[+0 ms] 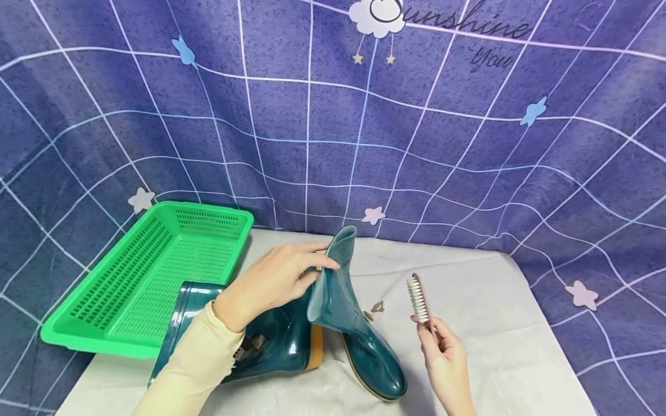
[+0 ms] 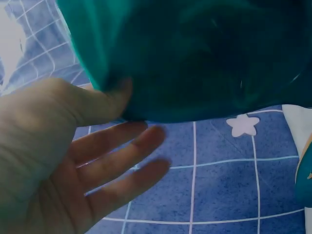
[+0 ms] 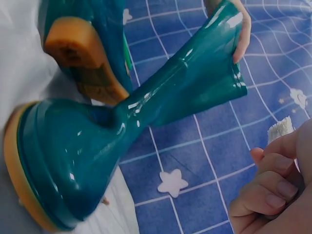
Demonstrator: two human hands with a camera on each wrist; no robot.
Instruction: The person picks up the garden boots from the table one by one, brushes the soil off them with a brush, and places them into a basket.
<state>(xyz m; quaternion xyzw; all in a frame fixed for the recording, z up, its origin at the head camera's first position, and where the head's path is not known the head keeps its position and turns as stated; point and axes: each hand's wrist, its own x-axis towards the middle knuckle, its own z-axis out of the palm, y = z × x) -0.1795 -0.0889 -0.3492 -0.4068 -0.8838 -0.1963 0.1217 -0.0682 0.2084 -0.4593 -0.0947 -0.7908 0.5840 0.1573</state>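
Note:
My left hand [image 1: 273, 280] pinches the top edge of a glossy teal rubber boot [image 1: 374, 358], thumb on one side of the shaft and fingertips on the other. That boot stands on its tan sole, its shaft leaning toward the left hand and its opening squeezed narrow. Off to its right, my right hand [image 1: 447, 361] grips a scrub brush [image 1: 419, 297] by its pinkish handle, white bristles facing the boot without touching it. A second teal boot [image 1: 281, 335] lies on its side under the left forearm, partly hidden, its orange heel [image 3: 73, 41] showing in the right wrist view.
A green slotted plastic basket [image 1: 241, 222] sits at the left of the table. Small brown bits [image 1: 377, 307] lie on the whitish table cover [image 1: 494, 346] behind the standing boot. A blue-purple curtain [image 1: 333, 156] with white grid lines and stars hangs behind the table.

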